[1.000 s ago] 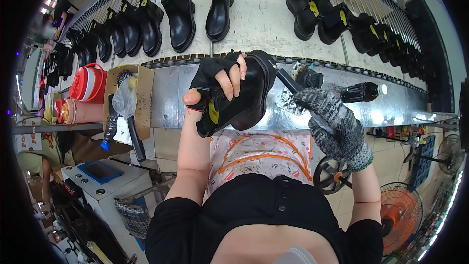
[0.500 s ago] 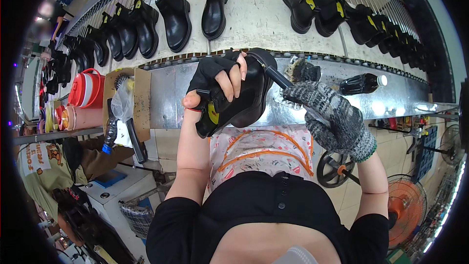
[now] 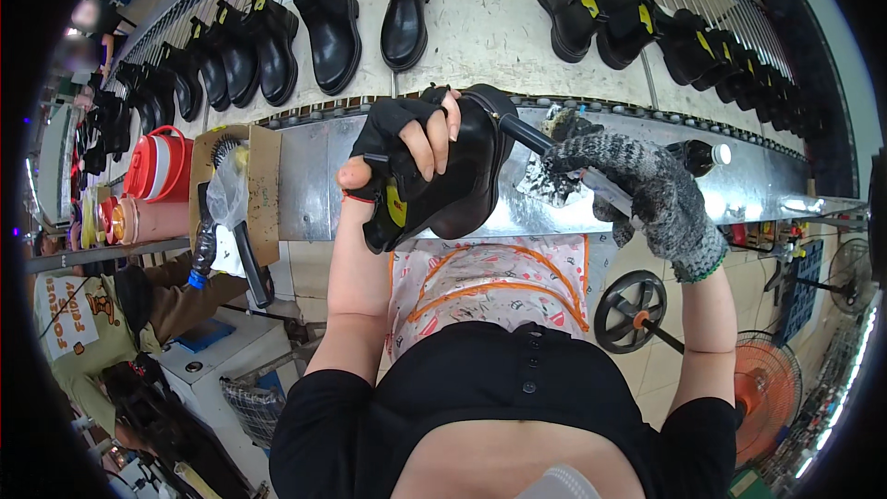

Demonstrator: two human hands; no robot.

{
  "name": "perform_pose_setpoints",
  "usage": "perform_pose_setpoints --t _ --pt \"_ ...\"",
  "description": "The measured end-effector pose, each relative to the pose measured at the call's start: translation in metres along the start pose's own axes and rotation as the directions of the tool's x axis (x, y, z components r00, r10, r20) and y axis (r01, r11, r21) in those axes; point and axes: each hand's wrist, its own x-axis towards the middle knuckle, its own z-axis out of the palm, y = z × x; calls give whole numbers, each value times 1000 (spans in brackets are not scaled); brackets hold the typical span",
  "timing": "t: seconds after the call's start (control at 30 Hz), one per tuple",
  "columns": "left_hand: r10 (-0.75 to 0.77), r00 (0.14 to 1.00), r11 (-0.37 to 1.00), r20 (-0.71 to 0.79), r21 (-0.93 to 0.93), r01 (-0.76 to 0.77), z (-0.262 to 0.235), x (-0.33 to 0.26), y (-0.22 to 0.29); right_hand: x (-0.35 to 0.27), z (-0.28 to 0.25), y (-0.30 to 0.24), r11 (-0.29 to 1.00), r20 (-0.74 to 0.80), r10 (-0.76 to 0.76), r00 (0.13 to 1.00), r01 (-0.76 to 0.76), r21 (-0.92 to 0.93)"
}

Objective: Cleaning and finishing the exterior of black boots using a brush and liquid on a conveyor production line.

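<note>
My left hand, in a black fingerless glove, grips a black ankle boot above the metal bench. The boot is tilted, its opening with a yellow lining patch toward me and its sole to the right. In a grey knitted glove, my right hand is closed around a slim hand tool with a black shaft and a pale, see-through handle part. The tool's far end meets the sole edge at the far end of the boot; its tip is too small to make out.
Beyond the metal bench, black boots stand along a conveyor. Right of my work lie a smeared dark patch and a white-capped dark bottle. At left are a cardboard box with a brush and a red jug.
My left hand and the boot have shifted slightly left and up. My right hand has moved a little right, and the tool's pale handle part shows more. The tool still meets the boot.
</note>
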Motion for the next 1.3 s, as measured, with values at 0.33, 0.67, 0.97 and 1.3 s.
perform_pose_setpoints --t 0.33,0.67,0.97,1.3 --pt "194 970 978 -147 -41 -202 -42 -28 -7 25 50 35 988 -111 31 993 -14 151" --pt "107 925 983 -366 -100 -154 -67 -59 3 48 84 79 952 -87 -76 993 99 291" --pt "118 888 971 -445 -136 -197 -85 -79 0 54 80 103 989 74 -144 987 140 51" --pt "-27 827 968 -562 -220 -118 -117 -115 -1 48 84 121 980 47 -185 982 188 -62"
